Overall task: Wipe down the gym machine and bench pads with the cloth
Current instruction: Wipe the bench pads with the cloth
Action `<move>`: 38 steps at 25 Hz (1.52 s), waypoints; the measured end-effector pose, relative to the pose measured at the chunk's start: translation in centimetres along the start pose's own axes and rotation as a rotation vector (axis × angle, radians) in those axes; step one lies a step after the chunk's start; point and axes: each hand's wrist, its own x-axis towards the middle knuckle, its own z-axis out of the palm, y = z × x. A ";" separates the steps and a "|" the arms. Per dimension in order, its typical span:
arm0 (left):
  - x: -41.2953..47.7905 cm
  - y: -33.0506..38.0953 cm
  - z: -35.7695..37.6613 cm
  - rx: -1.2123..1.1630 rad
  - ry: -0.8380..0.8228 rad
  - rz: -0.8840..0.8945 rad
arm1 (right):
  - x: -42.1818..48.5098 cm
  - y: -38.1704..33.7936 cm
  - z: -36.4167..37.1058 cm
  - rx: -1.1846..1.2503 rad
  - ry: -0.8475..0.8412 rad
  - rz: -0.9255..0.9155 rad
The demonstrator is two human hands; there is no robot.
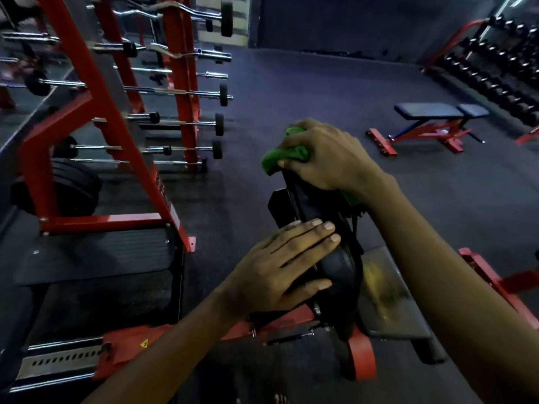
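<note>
A black upright pad (315, 205) of a red-framed gym machine stands in the middle of the view, seen edge-on. My right hand (323, 158) presses a bunched green cloth (280, 158) against the pad's top end. My left hand (285, 266) lies flat with fingers spread on the pad's lower left side, holding nothing. A worn dark seat pad (388, 298) lies to the right behind the upright pad. The cloth's far end shows green under my right wrist.
A red barbell rack (122, 118) with several bars stands at the left on a black platform (96, 255). A flat bench (437, 112) on a red frame sits at the far right. Dumbbell racks (495, 62) line the right wall. Dark rubber floor lies between.
</note>
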 end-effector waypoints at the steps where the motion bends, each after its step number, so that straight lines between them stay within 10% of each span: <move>1: -0.1 -0.2 0.0 -0.017 -0.013 -0.014 | 0.2 0.0 -0.1 0.010 0.005 0.007; 10: -0.3 -2.1 -0.7 -0.161 -0.008 -0.164 | -3.0 0.5 0.1 0.164 0.099 0.049; 17: 2.0 -3.4 -0.9 -0.313 0.401 -0.553 | -7.4 -0.9 -0.1 0.100 0.119 0.065; 24: 5.9 -5.2 -0.2 -0.432 -0.105 -0.512 | -16.7 -3.9 0.7 0.081 0.174 0.047; 38: 7.1 -3.6 -0.4 -0.203 -0.256 -0.548 | -21.0 -4.0 6.1 0.156 0.504 -0.014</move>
